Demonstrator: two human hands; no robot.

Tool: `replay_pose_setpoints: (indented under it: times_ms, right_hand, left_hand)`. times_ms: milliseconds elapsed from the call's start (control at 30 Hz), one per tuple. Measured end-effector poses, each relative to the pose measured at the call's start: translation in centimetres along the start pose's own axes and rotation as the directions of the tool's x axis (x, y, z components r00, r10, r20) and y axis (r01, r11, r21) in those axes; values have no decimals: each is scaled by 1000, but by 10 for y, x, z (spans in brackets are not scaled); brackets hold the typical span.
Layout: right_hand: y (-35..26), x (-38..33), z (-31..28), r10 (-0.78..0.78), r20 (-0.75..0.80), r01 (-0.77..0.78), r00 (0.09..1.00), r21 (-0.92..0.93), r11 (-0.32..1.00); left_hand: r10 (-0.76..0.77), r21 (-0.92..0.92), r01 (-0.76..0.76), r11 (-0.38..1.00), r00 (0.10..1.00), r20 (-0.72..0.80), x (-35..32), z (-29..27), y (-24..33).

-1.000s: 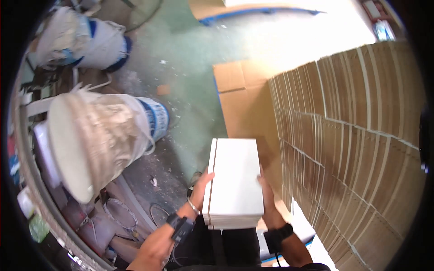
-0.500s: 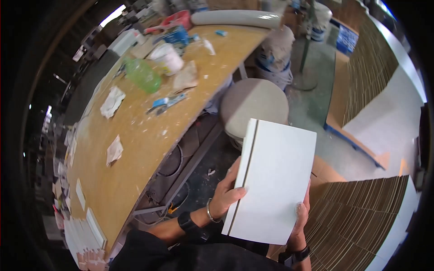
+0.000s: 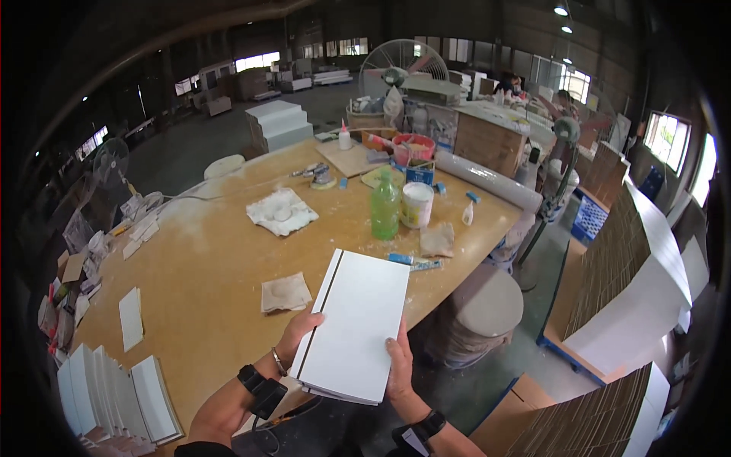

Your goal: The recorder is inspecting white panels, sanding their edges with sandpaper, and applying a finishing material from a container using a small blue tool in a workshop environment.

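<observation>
At lower center of the frame, we hold a stack of white boards (image 3: 354, 327) clamped between our left hand (image 3: 300, 335) and right hand (image 3: 400, 367). A green bottle (image 3: 385, 211) and a white tub (image 3: 416, 207) stand side by side near center on a table (image 3: 209, 278); white panels (image 3: 154, 396) fill the lower left.

dim far off | windows (image 3: 668, 142) glaring right | fisheye bend, black corners

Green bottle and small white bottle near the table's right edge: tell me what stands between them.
In the head view, the white tub stands between the green bottle and the small white bottle.
</observation>
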State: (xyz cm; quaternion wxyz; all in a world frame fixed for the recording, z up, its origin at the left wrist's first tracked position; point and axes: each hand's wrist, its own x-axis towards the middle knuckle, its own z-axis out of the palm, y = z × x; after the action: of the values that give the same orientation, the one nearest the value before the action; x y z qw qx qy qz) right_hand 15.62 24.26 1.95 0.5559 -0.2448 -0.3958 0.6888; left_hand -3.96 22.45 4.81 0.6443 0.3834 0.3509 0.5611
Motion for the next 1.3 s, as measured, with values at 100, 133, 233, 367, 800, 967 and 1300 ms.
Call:
replay_pose_setpoints:
  times_ms: [100, 133, 233, 367, 800, 967, 1300]
  right_hand:
    - [57, 23, 1, -38, 15, 41, 999, -294, 955]
    - [71, 27, 6, -47, -27, 26, 999, -520, 854]
    - [82, 26, 13, -19, -96, -34, 995, -523, 852]
    - [79, 35, 12, 164, -66, -171, 984, -119, 978]
    - [51, -17, 32, 180, 49, -180, 982, 2, 984]
    - [49, -127, -15, 302, -322, -396, 897, -285, 873]
    - [-107, -353, 15, 157, 86, -127, 984, -287, 950]
  left_hand:
    - [-270, 62, 270, 961, 963, -13, 11, -56, 4]
    - [-257, 59, 257, 965, 966, -15, 11, -68, 2]
    - [-351, -22, 350, 936, 935, -52, 8, -87, -7]
    - [-369, 8, 369, 929, 929, 5, 23, -97, -11]
    - [-340, 254, 311, 916, 937, 79, 17, -101, 10]
    - [351, 826, -164, 540, 935, -44, 6, -112, 19]
    - [-501, 659, 144, 738, 771, 393, -128, 106, -102]
